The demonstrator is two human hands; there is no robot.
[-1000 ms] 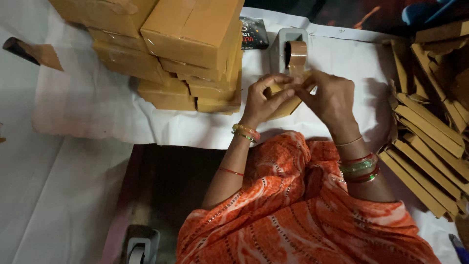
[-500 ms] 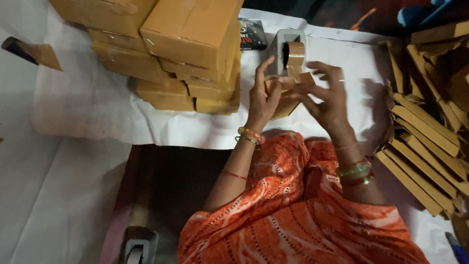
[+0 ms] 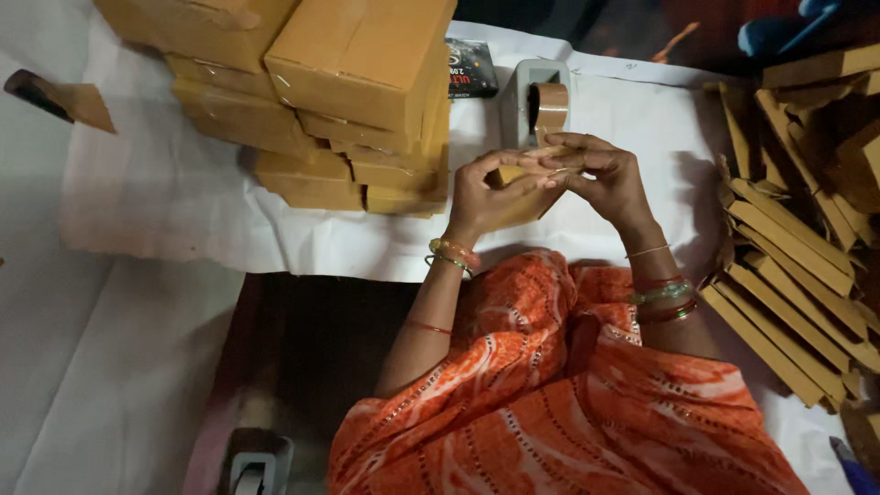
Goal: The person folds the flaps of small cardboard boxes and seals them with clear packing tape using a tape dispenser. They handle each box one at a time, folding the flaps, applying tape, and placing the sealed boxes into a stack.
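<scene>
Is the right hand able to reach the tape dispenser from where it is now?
Probably yes. The right hand is just in front of the tape dispenser, and nothing stands between them. However, both hands hold a small cardboard box, so its fingers are busy.

The small brown box point(image 3: 522, 197) is mostly hidden behind the left hand point(image 3: 481, 197) and right hand point(image 3: 605, 179).

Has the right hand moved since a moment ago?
Yes. The right hand has come down from beside the tape dispenser, and now sits below it, fingers on the small box.
</scene>
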